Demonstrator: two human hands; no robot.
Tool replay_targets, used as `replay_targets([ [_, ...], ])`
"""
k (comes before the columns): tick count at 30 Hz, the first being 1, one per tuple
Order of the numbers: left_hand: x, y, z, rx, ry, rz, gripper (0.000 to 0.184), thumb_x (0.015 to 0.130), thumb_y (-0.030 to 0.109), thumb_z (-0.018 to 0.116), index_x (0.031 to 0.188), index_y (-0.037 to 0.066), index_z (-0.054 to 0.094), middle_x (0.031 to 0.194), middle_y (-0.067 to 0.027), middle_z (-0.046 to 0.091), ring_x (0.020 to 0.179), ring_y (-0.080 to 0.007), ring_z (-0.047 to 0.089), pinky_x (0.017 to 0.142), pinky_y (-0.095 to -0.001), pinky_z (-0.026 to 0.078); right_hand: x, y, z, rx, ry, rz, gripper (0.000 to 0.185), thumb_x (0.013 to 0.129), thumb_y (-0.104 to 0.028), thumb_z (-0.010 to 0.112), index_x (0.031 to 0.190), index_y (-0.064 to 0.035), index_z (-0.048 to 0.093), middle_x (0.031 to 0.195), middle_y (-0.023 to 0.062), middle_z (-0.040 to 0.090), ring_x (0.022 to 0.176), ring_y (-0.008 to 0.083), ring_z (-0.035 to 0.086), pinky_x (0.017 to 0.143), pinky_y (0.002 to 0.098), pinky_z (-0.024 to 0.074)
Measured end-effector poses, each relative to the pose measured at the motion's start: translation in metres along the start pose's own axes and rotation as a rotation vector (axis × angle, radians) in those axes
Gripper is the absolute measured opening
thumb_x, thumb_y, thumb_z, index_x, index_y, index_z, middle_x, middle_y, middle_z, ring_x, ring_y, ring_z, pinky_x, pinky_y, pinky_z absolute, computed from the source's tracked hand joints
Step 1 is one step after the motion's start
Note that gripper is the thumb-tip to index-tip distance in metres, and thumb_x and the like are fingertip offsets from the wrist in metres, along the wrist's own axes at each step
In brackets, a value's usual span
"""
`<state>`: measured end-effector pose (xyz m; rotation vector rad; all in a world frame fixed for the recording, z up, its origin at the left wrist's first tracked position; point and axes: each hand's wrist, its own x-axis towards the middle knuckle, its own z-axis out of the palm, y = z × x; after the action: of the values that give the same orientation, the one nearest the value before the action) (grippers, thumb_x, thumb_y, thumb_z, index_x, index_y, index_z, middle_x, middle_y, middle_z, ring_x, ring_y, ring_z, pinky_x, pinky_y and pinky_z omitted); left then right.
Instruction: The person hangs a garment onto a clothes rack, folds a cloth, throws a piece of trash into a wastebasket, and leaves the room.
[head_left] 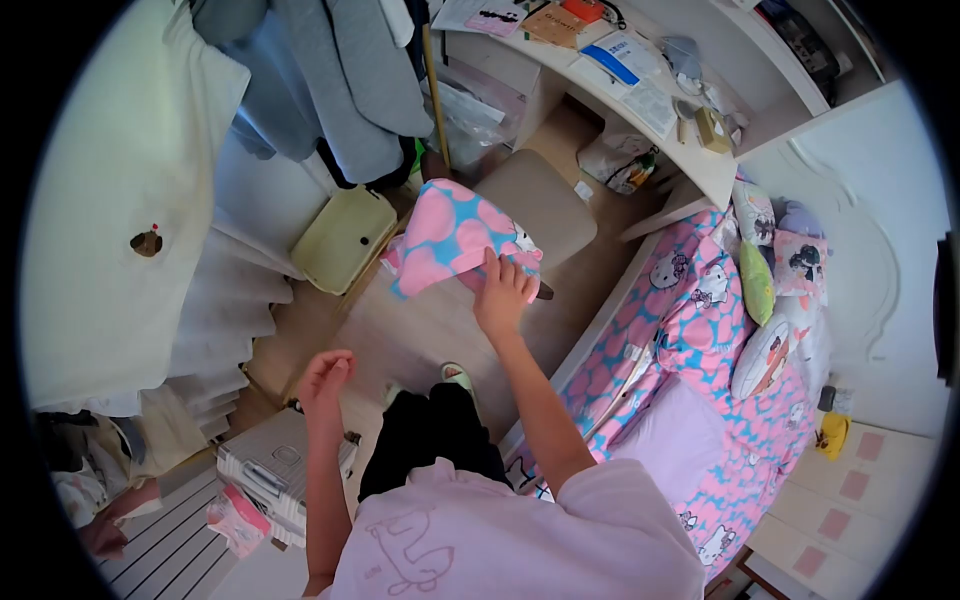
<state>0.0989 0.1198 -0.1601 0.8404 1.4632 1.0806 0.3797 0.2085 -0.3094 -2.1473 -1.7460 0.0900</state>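
Probably light, soft and limp, unlikely to break: patterned cloth (445,228), overlapping the left side of the chair (548,200); best taken by two edges. Near the chair's front, right hand (505,291) on cloth, pinching or merely touching, cannot tell. Farther from the chair, left hand (324,383), loosely curled closed, apparently empty.

On the bed (765,470) lie cushions (757,285) and a lilac item (675,440) (pillow-like).
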Motion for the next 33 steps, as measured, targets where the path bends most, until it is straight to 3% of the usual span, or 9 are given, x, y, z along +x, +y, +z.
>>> replay_targets([
  [3, 0.018, -0.011, -0.017, -0.031, -0.01, -0.022, 0.013, 0.095, 0.008, 0.061, 0.103, 0.0, 0.068, 0.098, -0.003, 0.066, 0.093, -0.0113, 0.061, 0.087, -0.0264, 0.048, -0.003, 0.003, 0.003, 0.049, 0.028, -0.027, 0.073, 0.08, -0.013, 0.069, 0.147, -0.0126, 0.041, 0.138, 0.0169, 0.051, 0.132, 0.0385, 0.043, 0.114, 0.0571, 0.0209],
  [10, 0.094, -0.077, -0.056, -0.061, -0.091, -0.149, 0.013, 0.095, 0.009, 0.063, 0.103, 0.001, 0.069, 0.092, -0.001, 0.067, 0.087, -0.0095, 0.061, 0.08, -0.0245, 0.048, -0.036, -0.051, -0.006, -0.014, 0.033, -0.043, 0.07, 0.084, -0.011, 0.068, 0.147, -0.0046, 0.039, 0.146, 0.0284, 0.038, 0.14, 0.0466, 0.031, 0.113, 0.0587, 0.0283],
  [17, 0.173, -0.144, -0.1, -0.06, -0.079, -0.242, 0.011, 0.094, 0.01, 0.063, 0.099, 0.002, 0.069, 0.088, -0.0005, 0.066, 0.082, -0.0079, 0.06, 0.075, -0.0234, 0.047, -0.086, -0.147, 0.099, 0.278, -0.438, -0.199, 0.054, 0.083, -0.007, 0.068, 0.135, -0.0052, 0.052, 0.144, 0.023, 0.044, 0.132, 0.0436, 0.043, 0.11, 0.0534, 0.0362],
  [20, 0.21, -0.202, -0.129, -0.032, -0.097, -0.304, 0.014, 0.098, 0.014, 0.059, 0.101, 0.003, 0.068, 0.093, -0.0022, 0.068, 0.089, -0.0108, 0.063, 0.084, -0.0253, 0.05, -0.082, -0.164, 0.19, 0.355, -0.596, -0.157, 0.053, 0.084, -0.007, 0.065, 0.135, -0.0045, 0.05, 0.144, 0.0221, 0.043, 0.13, 0.0426, 0.045, 0.107, 0.0492, 0.0393],
  [24, 0.256, -0.282, -0.132, -0.12, 0.089, -0.399, 0.014, 0.098, 0.014, 0.059, 0.1, 0.003, 0.068, 0.092, -0.0028, 0.068, 0.085, -0.0111, 0.064, 0.08, -0.0254, 0.051, -0.056, -0.153, 0.352, 0.299, -0.638, -0.194, 0.056, 0.085, -0.007, 0.063, 0.138, -0.0048, 0.046, 0.143, 0.0233, 0.042, 0.127, 0.0416, 0.048, 0.105, 0.0473, 0.0423],
  [29, 0.314, -0.398, -0.119, -0.259, 0.272, -0.533, 0.016, 0.098, 0.015, 0.06, 0.101, 0.001, 0.067, 0.095, -0.0048, 0.067, 0.089, -0.0125, 0.064, 0.084, -0.0268, 0.052, 0.01, -0.134, 0.547, 0.32, -0.808, -0.075, 0.063, 0.082, -0.007, 0.066, 0.14, -0.0052, 0.043, 0.145, 0.0289, 0.039, 0.125, 0.0472, 0.049, 0.1, 0.0516, 0.047],
  [31, 0.334, -0.438, -0.11, -0.32, 0.317, -0.539, 0.016, 0.098, 0.014, 0.06, 0.102, 0.001, 0.067, 0.097, -0.0061, 0.068, 0.09, -0.0134, 0.065, 0.084, -0.0275, 0.053, 0.031, -0.118, 0.627, 0.252, -0.846, -0.098, 0.07, 0.08, -0.009, 0.068, 0.145, -0.0092, 0.04, 0.151, 0.0288, 0.031, 0.125, 0.0463, 0.051, 0.097, 0.0511, 0.0497],
  [33, 0.348, -0.477, -0.104, -0.372, 0.331, -0.54, 0.015, 0.097, 0.014, 0.061, 0.102, 0.002, 0.067, 0.099, -0.0069, 0.068, 0.092, -0.0158, 0.066, 0.086, -0.0298, 0.053, 0.048, -0.112, 0.686, -0.04, -0.76, -0.26, 0.085, 0.077, -0.01, 0.071, 0.153, -0.0163, 0.032, 0.156, 0.0274, 0.023, 0.11, 0.0407, 0.063, 0.086, 0.0451, 0.0565],
])
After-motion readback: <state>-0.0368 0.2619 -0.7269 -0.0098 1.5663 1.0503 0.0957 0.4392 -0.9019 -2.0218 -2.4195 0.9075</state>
